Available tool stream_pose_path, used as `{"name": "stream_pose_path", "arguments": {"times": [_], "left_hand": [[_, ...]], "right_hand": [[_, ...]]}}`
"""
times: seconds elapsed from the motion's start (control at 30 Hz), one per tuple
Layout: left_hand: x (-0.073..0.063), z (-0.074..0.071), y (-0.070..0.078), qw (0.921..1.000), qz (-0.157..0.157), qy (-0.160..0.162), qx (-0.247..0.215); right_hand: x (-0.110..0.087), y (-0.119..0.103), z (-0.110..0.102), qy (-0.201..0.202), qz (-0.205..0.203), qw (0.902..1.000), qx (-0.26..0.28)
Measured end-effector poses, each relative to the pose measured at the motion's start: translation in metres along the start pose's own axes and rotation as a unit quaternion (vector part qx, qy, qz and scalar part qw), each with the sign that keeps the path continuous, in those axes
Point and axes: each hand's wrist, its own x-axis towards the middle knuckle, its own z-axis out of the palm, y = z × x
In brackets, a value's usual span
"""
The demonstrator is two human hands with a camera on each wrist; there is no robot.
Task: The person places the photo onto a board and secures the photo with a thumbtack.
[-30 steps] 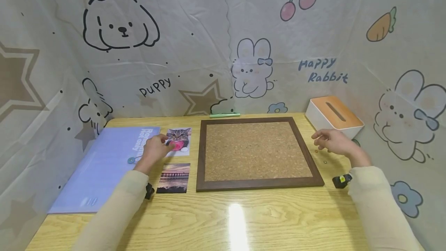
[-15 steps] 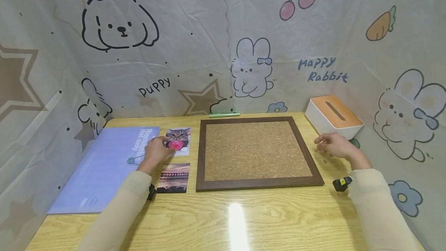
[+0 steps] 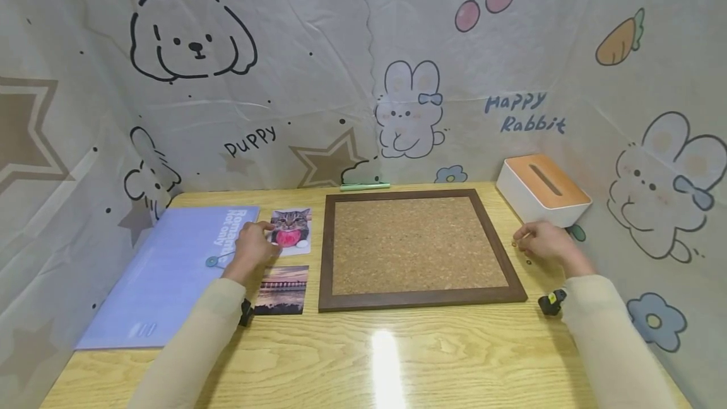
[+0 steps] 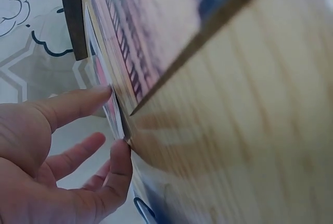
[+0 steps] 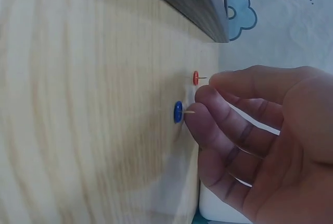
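At the photo of a cat [image 3: 292,223], my left hand [image 3: 254,247] has thumb and fingers at the lower left corner. In the left wrist view the thumb and a fingertip of the left hand [image 4: 67,166] hold the photo's edge, with a dark gap beneath. A sunset photo [image 3: 282,290] lies just below it. To the right, my right hand [image 3: 546,245] hovers over small thumbtacks with its fingers bent and nothing held. In the right wrist view a red thumbtack [image 5: 195,78] and a blue thumbtack [image 5: 178,112] stand point up beside the fingertips.
A cork board [image 3: 420,245] in a dark frame lies between the hands. A purple folder [image 3: 165,276] is at left, under the left forearm. Behind the right hand stands a tissue box [image 3: 531,197]; a green pen [image 3: 365,187] lies at the back edge.
My right hand has lowered slightly toward the thumbtacks. My left hand has closed in on the cat photo's corner, and the photo's near edge has shifted slightly.
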Motion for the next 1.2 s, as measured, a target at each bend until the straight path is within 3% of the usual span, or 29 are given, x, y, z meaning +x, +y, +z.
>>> {"name": "stream_pose_path", "arguments": {"times": [0.27, 0.7, 1.0, 1.2], "left_hand": [[0.0, 0.0, -0.001, 0.9996, -0.001, -0.015, -0.026], [0.003, -0.001, -0.003, 0.9991, -0.008, -0.008, -0.04], [0.002, 0.001, -0.002, 0.9997, -0.003, 0.006, -0.023], [0.001, 0.005, -0.001, 0.9997, -0.012, -0.017, -0.012]], "right_hand": [[0.007, 0.007, 0.008, 0.01, -0.008, 0.9999, -0.01], [0.01, 0.005, 0.011, 0.026, -0.016, 0.9981, -0.053], [0.01, 0.0, 0.008, 0.018, 0.003, 0.9995, -0.025], [0.01, 0.001, 0.009, 0.014, 0.005, 0.9996, -0.022]]}}
